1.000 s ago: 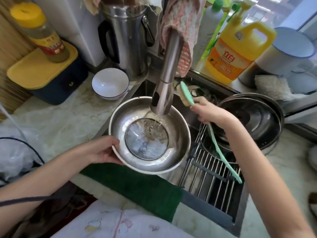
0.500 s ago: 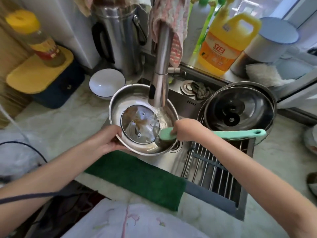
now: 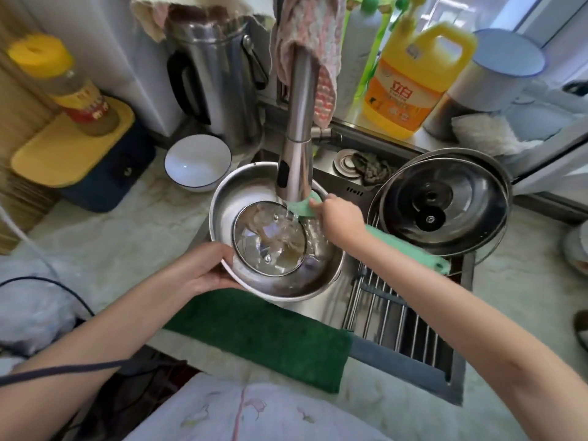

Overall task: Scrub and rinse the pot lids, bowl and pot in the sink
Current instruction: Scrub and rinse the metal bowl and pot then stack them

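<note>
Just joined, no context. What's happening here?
A person is washing up at the sink. The left hand holds the rim of a steel bowl under the running faucet, with a glass lid lying inside it. The right hand grips a green brush, its head at the bowl's far rim in the water stream. A larger dark lid sits to the right, untouched.

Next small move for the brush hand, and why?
Probably lower the brush onto the glass lid and scrub. The right hand grips the brush at the rim of the steel bowl under the running tap; the lid lies in murky water; the left hand holds the bowl.
</note>
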Demonstrator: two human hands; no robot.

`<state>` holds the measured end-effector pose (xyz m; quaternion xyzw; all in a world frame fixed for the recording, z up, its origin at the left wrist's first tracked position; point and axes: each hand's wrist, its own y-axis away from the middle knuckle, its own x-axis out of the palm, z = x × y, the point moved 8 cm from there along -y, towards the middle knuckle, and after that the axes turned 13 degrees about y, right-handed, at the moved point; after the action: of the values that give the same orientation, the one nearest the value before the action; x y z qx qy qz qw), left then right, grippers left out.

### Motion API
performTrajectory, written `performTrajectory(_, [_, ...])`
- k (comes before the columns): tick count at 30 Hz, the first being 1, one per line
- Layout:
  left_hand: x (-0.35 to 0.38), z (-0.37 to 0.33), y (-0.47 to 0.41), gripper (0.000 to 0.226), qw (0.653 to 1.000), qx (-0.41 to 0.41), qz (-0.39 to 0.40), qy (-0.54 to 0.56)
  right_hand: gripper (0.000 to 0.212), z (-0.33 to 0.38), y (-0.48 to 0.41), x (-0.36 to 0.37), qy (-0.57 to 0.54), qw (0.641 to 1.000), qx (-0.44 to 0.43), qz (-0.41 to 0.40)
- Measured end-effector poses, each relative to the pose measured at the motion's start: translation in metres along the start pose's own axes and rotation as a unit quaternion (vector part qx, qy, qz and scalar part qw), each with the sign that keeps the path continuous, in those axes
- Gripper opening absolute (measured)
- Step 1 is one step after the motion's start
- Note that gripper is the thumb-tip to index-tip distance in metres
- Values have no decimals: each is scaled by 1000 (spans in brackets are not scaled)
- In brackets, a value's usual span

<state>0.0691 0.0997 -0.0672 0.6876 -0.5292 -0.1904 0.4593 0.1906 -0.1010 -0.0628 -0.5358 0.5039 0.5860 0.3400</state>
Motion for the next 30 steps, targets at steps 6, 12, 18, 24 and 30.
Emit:
performTrajectory(6, [-1, 13, -4, 48, 999, -48, 2, 3, 35, 56, 33, 5, -214, 954, -204, 52])
performTrajectory(12, [10, 32, -1, 49, 996, -83, 27, 5, 44, 22, 32, -11, -51, 987, -151, -23])
performTrajectory(18, [10, 25, -2, 34, 996, -82, 26, -20, 35, 62, 54, -8, -152, 947, -284, 8])
performTrajectory(24, [18, 28, 9, 32, 989, -100, 68, -88, 37, 56, 42, -28, -113, 942, -307, -78])
performTrajectory(30, [7, 42, 6, 52, 987, -128, 71, -67, 43, 2, 20, -31, -80, 982, -169, -37])
